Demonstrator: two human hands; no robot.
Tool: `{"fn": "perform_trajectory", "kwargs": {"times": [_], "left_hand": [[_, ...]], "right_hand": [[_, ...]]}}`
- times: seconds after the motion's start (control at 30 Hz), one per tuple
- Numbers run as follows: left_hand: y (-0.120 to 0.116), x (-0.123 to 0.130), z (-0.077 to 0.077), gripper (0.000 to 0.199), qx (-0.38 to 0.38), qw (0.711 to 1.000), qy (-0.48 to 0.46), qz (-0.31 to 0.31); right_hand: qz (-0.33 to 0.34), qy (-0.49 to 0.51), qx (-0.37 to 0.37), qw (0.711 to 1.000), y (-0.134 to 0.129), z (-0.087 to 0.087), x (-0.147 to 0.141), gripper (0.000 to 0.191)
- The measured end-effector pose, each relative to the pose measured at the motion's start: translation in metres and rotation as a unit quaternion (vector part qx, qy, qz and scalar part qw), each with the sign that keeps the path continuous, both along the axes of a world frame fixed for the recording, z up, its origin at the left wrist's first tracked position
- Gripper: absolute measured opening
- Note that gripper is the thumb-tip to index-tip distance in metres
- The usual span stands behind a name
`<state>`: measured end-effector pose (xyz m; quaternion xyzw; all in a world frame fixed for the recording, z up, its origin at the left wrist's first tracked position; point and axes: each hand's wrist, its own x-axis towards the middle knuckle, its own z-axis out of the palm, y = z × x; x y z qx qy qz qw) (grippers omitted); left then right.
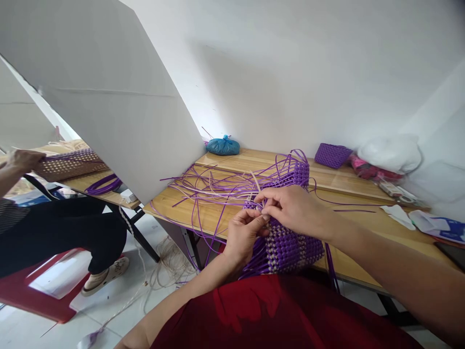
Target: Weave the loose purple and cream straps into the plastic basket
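Working at the edge of a purple-and-beige woven piece [290, 247] appears to be the step in hand: a strand end seems to be getting threaded or tightened there. The left hand [241, 235] has thumb and forefinger brought together at the weave, and the right hand [294, 208] is closed in a like pinch just beside it, both gripping strands [218, 195], though the fingers hide which one each holds. Beneath them the woven piece rests at the near edge of the wooden table [352, 242], close against the red clothing [254, 310]. The next move, as I judge it, calls for one hand to steady the weave while the other draws a single strand snug, clear of the loose ones fanned out to the left. Farther back, a small purple basket [331, 155] and a blue bag [223, 146] sit near the wall.
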<state>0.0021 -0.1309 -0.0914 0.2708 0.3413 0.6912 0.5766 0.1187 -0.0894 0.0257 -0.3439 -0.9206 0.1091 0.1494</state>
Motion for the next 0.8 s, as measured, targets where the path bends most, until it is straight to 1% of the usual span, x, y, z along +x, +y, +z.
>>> {"fn": "perform_trajectory", "kwargs": {"times": [0.1, 0.17, 0.27, 0.33, 0.43, 0.53, 0.6, 0.67, 0.73, 0.77, 0.8], "left_hand": [[0.000, 0.000, -0.001, 0.035, 0.003, 1.000, 0.006, 0.003], [0.000, 0.000, -0.001, 0.034, 0.001, 1.000, 0.002, 0.004], [0.001, 0.000, -0.002, 0.034, 0.004, 1.000, -0.003, 0.002], [0.001, 0.000, -0.003, 0.033, 0.013, 1.000, 0.000, -0.001], [0.001, 0.000, -0.004, 0.031, 0.020, 1.000, 0.005, -0.004], [0.002, -0.001, -0.006, 0.031, 0.020, 1.000, 0.009, -0.002], [0.002, -0.001, -0.007, 0.030, 0.020, 1.000, 0.012, -0.003], [0.003, -0.001, -0.008, 0.028, 0.017, 1.000, 0.008, -0.005], [0.004, 0.000, -0.008, 0.026, 0.021, 1.000, -0.003, 0.000], [0.004, 0.001, -0.008, 0.024, 0.027, 1.000, -0.009, 0.004], [0.005, 0.001, -0.008, 0.024, 0.032, 0.999, -0.012, 0.009]], "right_hand": [[0.019, -0.068, 0.035, 0.997, -0.002, 0.002, -0.005, 0.026], [0.027, -0.085, 0.038, 0.995, -0.001, 0.005, -0.005, 0.026], [0.058, -0.091, 0.029, 0.994, 0.005, 0.012, -0.003, 0.027], [0.076, -0.120, 0.013, 0.990, 0.009, 0.018, -0.004, 0.026], [0.076, -0.161, -0.008, 0.984, 0.013, 0.024, -0.011, 0.028], [0.067, -0.152, 0.009, 0.986, 0.012, 0.022, -0.020, 0.025], [0.048, -0.153, 0.033, 0.986, 0.007, 0.016, -0.024, 0.017], [0.035, -0.159, 0.068, 0.984, 0.001, 0.008, -0.026, 0.017], [0.055, -0.130, 0.116, 0.983, -0.006, 0.005, -0.027, 0.018], [0.074, -0.101, 0.121, 0.985, -0.010, 0.006, -0.028, 0.016], [0.091, -0.073, 0.096, 0.989, -0.014, 0.010, -0.028, 0.016]]}}
